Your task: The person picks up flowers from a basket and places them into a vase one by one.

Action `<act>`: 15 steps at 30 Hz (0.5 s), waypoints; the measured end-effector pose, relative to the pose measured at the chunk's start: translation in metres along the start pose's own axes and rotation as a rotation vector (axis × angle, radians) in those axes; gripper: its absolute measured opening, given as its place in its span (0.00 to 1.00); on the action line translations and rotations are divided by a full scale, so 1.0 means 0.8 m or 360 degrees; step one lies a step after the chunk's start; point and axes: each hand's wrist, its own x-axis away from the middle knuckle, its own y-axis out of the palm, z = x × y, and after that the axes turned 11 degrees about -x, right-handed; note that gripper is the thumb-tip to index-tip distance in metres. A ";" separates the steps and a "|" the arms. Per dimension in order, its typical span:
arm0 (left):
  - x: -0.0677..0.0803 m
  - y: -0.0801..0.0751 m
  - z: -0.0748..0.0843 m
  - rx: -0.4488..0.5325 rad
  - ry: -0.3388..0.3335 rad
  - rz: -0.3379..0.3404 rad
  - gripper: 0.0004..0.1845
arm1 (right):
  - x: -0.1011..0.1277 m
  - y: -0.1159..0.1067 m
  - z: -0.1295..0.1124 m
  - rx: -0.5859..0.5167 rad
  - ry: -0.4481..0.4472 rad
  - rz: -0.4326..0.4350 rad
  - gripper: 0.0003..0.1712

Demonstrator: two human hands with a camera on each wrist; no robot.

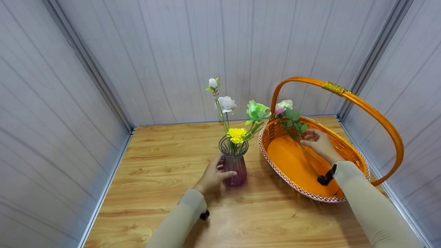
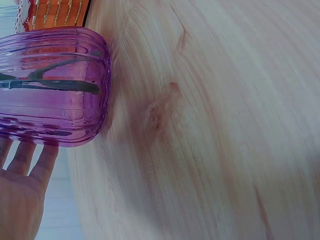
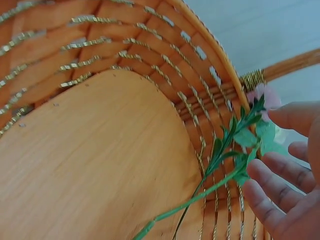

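1. Head view: my left hand (image 1: 213, 175) wraps its fingers and thumb round the ribbed purple glass vase (image 1: 234, 164), which stands upright on the pale wood-grain worktop (image 1: 155, 179) and carries white, yellow and green artificial flowers (image 1: 237, 113). My right hand (image 1: 318, 143) reaches into the oval orange woven basket with the tall hooped handle (image 1: 348, 144), beside the leafy green stem of an artificial flower with pale pink and white blooms (image 1: 291, 120), which leans against the basket's far wall. I cannot tell here whether the fingers close on the stem.

2. Left wrist view: the vase (image 2: 50, 95) is smooth, fluted glass with dark stems inside. I judge it heavy-bottomed, slippery and breakable, best held low round the belly. My palm and fingers (image 2: 22, 185) lie along its side.

3. Right wrist view: my right hand (image 3: 285, 175) is spread wide, fingertips just beside the stem (image 3: 210, 187), not pinching it. The stem looks light, thin and springy, I judge, so I would take it at mid-length below the leaves. The basket wall (image 3: 100, 55) is stiff weave with gold thread.
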 end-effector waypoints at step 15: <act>0.001 0.000 0.003 -0.0027 0.0004 -0.0006 0.44 | -0.027 -0.007 0.032 -0.0060 0.0087 -0.0120 0.44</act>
